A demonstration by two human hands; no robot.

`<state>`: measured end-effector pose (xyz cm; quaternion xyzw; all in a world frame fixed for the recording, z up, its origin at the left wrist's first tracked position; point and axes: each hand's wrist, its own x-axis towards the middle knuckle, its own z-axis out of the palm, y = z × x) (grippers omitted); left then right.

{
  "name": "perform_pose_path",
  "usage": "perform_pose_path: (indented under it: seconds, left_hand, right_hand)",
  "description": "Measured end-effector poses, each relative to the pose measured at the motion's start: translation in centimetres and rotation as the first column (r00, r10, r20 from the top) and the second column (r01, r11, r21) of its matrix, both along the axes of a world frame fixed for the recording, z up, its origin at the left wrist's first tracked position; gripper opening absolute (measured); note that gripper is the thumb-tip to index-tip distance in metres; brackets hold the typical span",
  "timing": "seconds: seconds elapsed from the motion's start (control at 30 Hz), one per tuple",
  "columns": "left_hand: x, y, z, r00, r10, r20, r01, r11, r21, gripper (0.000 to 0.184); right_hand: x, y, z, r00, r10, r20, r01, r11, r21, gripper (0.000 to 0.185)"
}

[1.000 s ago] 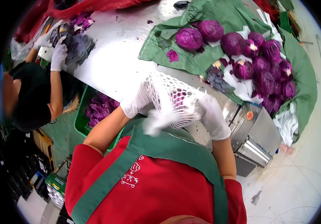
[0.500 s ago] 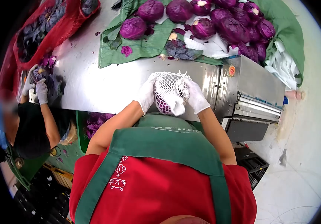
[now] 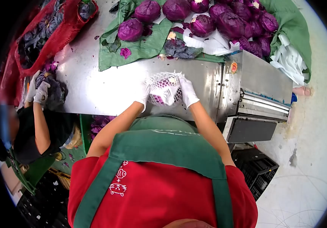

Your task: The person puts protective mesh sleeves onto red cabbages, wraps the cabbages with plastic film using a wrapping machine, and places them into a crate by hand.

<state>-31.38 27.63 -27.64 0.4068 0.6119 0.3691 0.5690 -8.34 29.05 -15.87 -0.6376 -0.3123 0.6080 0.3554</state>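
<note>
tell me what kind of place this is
Likely a produce packing room: red cabbages heaped on green cloth, a netted cabbage between gloved hands, and a co-worker at the same metal table.

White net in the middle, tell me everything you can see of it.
The white net is an open mesh that looks like soft foam, wrapped around a purple cabbage that shows through its holes. A solid-looking white patch, perhaps bunched mesh, faces the person. The left hand and right hand grip it from either side, near the table's front edge. Whether it touches the table is unclear.
</note>
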Motion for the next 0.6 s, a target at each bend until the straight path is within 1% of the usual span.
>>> perform_pose_path:
  seconds: [0.03,0.07,0.1,0.13,0.17,0.23,0.27,0.3,0.33,0.37,0.4,0.43,0.47,0.5,0.53,0.57,0.6]
  left_hand:
    - [0.8,0.2,2.5,0.983,-0.003,0.182,0.025,0.993,-0.117,0.029]
    - [1.6,0.5,5.4,0.941,0.027,0.338,0.059,0.969,-0.240,0.031]
    - [3.6,0.0,13.5,0.838,0.107,0.536,0.057,0.958,-0.281,0.033]
    - [3.2,-0.1,14.8,0.722,0.220,0.656,0.131,0.888,-0.442,0.036]
    - [2.8,-0.3,16.0,0.608,0.370,0.703,0.211,0.778,-0.592,0.040]
    - [1.2,0.4,19.1,0.502,0.305,0.809,0.274,0.831,-0.483,0.037]
    - [0.7,0.9,18.6,0.501,0.307,0.809,0.270,0.833,-0.483,0.037]
    - [0.4,1.3,17.8,0.494,0.198,0.847,0.254,0.898,-0.359,0.033]
    - [0.2,1.6,17.8,0.488,0.084,0.869,0.235,0.946,-0.223,0.030]
    - [0.2,1.6,17.9,0.486,0.085,0.870,0.231,0.947,-0.222,0.030]
    - [0.4,1.9,18.9,0.429,0.170,0.887,0.203,0.939,-0.278,0.027]
    - [0.7,2.1,19.7,0.367,0.249,0.896,0.185,0.925,-0.333,0.025]
    - [0.9,2.1,20.3,0.419,0.232,0.878,0.172,0.929,-0.328,0.025]
    - [1.2,2.2,20.8,0.470,0.215,0.856,0.161,0.933,-0.323,0.025]
    - [1.2,2.1,21.6,0.377,0.284,0.881,0.187,0.909,-0.373,0.026]
    - [1.3,2.2,22.1,0.282,0.351,0.893,0.220,0.882,-0.416,0.027]
    - [1.7,2.3,21.2,0.203,0.377,0.904,0.243,0.875,-0.419,0.029]
  right_hand:
    - [-0.2,0.0,2.4,0.995,-0.057,-0.087,0.050,0.995,-0.082,0.038]
    - [-0.5,-0.3,4.5,0.979,-0.116,-0.167,0.087,0.982,-0.169,0.039]
    - [-1.4,-1.2,5.7,0.980,-0.161,-0.116,0.160,0.987,-0.011,0.036]
    - [-1.7,-1.8,8.1,0.977,-0.159,-0.140,0.161,0.987,0.001,0.031]
    - [-1.5,-2.3,10.7,0.974,-0.156,-0.163,0.159,0.987,0.001,0.027]
    - [-0.8,-2.3,13.7,0.967,-0.141,-0.210,0.135,0.990,-0.046,0.025]
    - [-0.4,-2.1,16.2,0.998,-0.034,0.053,0.036,0.999,-0.035,0.023]
    - [0.4,-2.1,17.2,0.999,-0.027,-0.039,0.028,0.999,0.042,0.023]
    - [1.5,-2.0,17.3,0.962,0.198,-0.190,-0.177,0.977,0.123,0.024]
    - [2.8,-1.7,17.8,0.875,0.347,-0.337,-0.328,0.938,0.112,0.026]
    - [4.1,-1.5,18.3,0.748,0.475,-0.463,-0.480,0.870,0.116,0.027]
    - [4.1,-1.3,17.0,0.753,0.471,-0.459,-0.475,0.872,0.116,0.027]
    - [3.9,-1.0,14.6,0.853,0.407,-0.327,-0.379,0.914,0.149,0.028]
    - [3.4,-0.9,13.4,0.930,0.312,-0.192,-0.275,0.941,0.197,0.028]
    - [1.1,-1.4,13.7,0.958,0.044,-0.284,-0.045,0.999,0.003,0.029]
    - [0.7,-2.5,12.1,0.911,-0.060,-0.409,-0.014,0.984,-0.175,0.035]
    - [-0.3,-3.6,12.7,0.696,-0.289,-0.657,0.022,0.924,-0.383,0.046]
